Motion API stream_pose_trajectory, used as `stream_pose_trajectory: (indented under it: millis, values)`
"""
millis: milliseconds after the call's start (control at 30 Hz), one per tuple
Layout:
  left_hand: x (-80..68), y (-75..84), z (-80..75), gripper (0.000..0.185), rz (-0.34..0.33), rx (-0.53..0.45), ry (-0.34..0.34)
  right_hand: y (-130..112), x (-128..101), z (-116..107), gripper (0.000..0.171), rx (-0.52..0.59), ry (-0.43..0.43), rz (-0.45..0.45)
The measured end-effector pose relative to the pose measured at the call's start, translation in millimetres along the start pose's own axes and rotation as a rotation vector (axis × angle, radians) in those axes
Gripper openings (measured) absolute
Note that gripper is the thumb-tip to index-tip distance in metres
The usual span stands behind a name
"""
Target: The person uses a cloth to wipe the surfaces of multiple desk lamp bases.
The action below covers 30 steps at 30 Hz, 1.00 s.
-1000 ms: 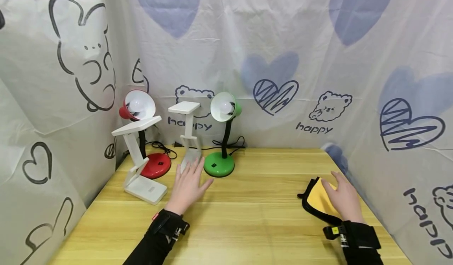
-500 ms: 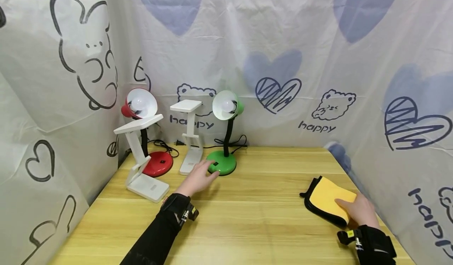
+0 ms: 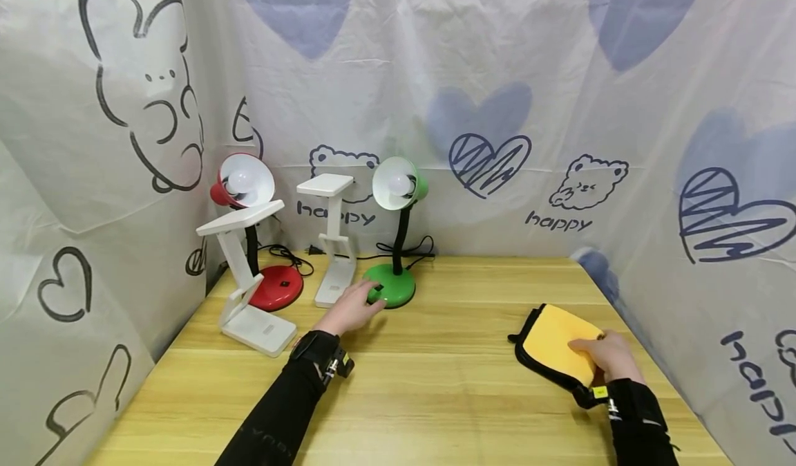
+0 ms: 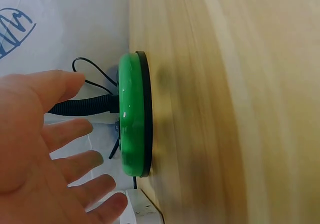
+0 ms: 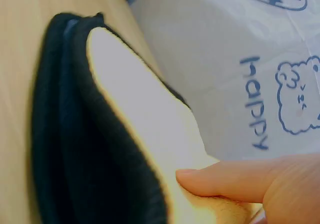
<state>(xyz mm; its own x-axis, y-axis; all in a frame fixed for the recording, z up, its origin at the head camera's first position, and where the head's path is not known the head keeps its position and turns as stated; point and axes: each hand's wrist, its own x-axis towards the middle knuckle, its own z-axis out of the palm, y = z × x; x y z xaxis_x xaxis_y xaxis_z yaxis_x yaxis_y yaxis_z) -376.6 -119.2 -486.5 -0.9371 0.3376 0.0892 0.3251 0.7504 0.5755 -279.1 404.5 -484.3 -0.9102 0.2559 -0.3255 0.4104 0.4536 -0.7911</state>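
A green desk lamp (image 3: 390, 287) with a round base and a black neck stands at the back of the wooden table (image 3: 435, 390). My left hand (image 3: 351, 308) reaches to the base's near left edge with its fingers spread; in the left wrist view the left hand (image 4: 75, 164) hovers flat beside the green base (image 4: 132, 119). At the right, my right hand (image 3: 600, 357) pinches the near edge of a folded yellow cloth (image 3: 550, 341) with black trim. In the right wrist view the thumb (image 5: 240, 181) presses on the cloth's (image 5: 140, 119) yellow top.
A red lamp (image 3: 278, 290) and two white folding lamps (image 3: 249, 314) (image 3: 336, 272) stand left of the green one, with black cables (image 3: 289, 257) behind. Printed white curtains (image 3: 684, 175) close in the table on the left, back and right.
My left hand moved from the white lamp's base to the green lamp's base. My right hand slid back to the cloth's near edge, gripped it, and the cloth shifted left.
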Motion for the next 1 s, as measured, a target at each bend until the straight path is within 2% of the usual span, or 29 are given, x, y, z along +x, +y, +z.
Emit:
stream_pose_trajectory:
  millis: [67,133,233,300,367,400,533,633,767,1000]
  values:
    - [4.0,-2.8,1.3,0.061,0.005,-0.005,-0.032,-6,1,8,0.08,0.125,-0.046,-0.014]
    - [7.0,-5.6,3.3,0.061,0.011,-0.007,-0.059,-11,2,19,0.071,0.33,-0.105,-0.02]
    - [7.9,-8.3,6.3,0.062,0.009,-0.003,-0.087,-19,4,32,0.052,0.815,-0.232,0.021]
    - [7.2,-8.9,7.8,0.063,0.004,0.003,-0.098,-21,6,39,0.048,1.11,-0.301,0.058]
    - [5.6,-8.8,8.8,0.064,0.0,-0.001,-0.105,-22,7,44,0.053,1.323,-0.329,0.103]
    - [4.9,-8.8,9.1,0.064,-0.003,-0.005,-0.107,-21,7,47,0.057,1.383,-0.332,0.107]
    - [1.6,-8.9,9.5,0.067,-0.008,0.0,-0.124,-20,9,56,0.07,1.53,-0.294,0.071]
    - [0.0,-8.3,8.7,0.067,-0.009,0.007,-0.131,-20,11,60,0.068,1.596,-0.284,-0.002]
    - [-1.0,-2.9,7.1,0.064,-0.013,0.029,-0.13,-19,14,62,0.063,1.663,-0.264,-0.021]
    - [-7.2,22.8,8.6,0.061,-0.005,0.218,-0.13,-16,11,63,0.062,1.673,-0.225,0.005]
